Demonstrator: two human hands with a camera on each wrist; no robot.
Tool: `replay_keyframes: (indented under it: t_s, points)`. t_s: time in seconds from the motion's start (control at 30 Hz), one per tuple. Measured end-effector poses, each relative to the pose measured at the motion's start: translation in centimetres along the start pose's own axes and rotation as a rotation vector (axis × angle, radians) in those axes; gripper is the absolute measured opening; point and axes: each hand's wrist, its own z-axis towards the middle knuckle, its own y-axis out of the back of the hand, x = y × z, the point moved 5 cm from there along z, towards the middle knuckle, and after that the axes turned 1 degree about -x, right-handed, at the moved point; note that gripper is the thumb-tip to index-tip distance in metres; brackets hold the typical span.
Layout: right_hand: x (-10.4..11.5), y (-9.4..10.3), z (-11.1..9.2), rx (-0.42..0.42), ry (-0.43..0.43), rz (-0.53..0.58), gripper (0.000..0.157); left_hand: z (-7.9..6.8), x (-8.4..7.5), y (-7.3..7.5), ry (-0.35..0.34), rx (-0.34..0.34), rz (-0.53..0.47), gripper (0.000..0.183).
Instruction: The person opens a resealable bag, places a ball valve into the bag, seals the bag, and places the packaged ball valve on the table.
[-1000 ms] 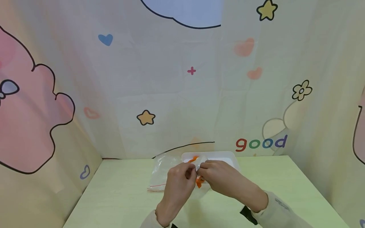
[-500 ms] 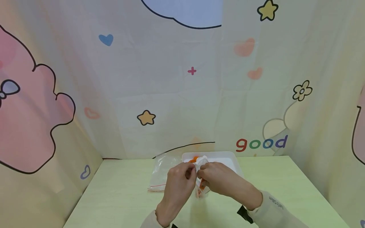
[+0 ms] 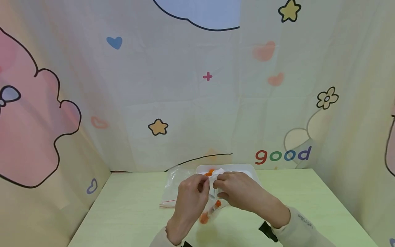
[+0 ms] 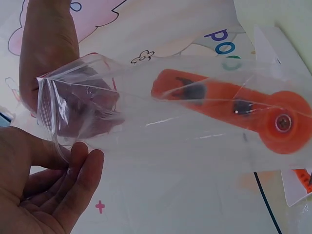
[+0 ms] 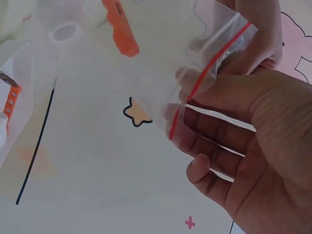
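Observation:
A clear zip bag (image 4: 141,129) with a red line along its mouth hangs between my hands. My left hand (image 3: 191,195) pinches one edge of that mouth between thumb and finger. Inside the bag lies an orange tool (image 4: 219,100) with a long handle, dark patches and a round head with a metal screw; in the head view its round end points down toward me. Through the plastic, the fingertips of my right hand (image 3: 243,192) show inside the bag mouth, apart from the tool, with the fingers loosely bent.
Behind my hands a white tray (image 3: 243,168) stands at the table's back edge, with an orange thing (image 3: 210,172) and something white (image 3: 219,171) in it. Another clear zip bag (image 3: 171,190) lies flat left of the tray. A printed curtain (image 3: 197,103) hangs behind the table.
The orange tool has left my right fingers and slid down to hang lower in the bag. My right fingers have spread; my left hand has shifted slightly left, still pinching the bag.

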Motion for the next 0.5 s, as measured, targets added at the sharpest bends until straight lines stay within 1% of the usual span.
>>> replay_keyframes:
  t_s: [0.17, 0.33, 0.5]
  points:
    - [-0.3, 1.6, -0.5, -0.036, -0.008, 0.016, 0.022, 0.1, 0.3, 0.4, 0.002, -0.003, 0.006, 0.008]
    - [-0.7, 3.1, -1.1, -0.105, -0.010, 0.044, 0.027, 0.1, 0.5, 0.7, -0.009, 0.003, 0.020, 0.008]
    - [-1.2, 4.0, -1.7, -0.161, -0.007, 0.094, 0.028, 0.2, 0.7, 1.0, -0.036, 0.007, 0.085, 0.009]
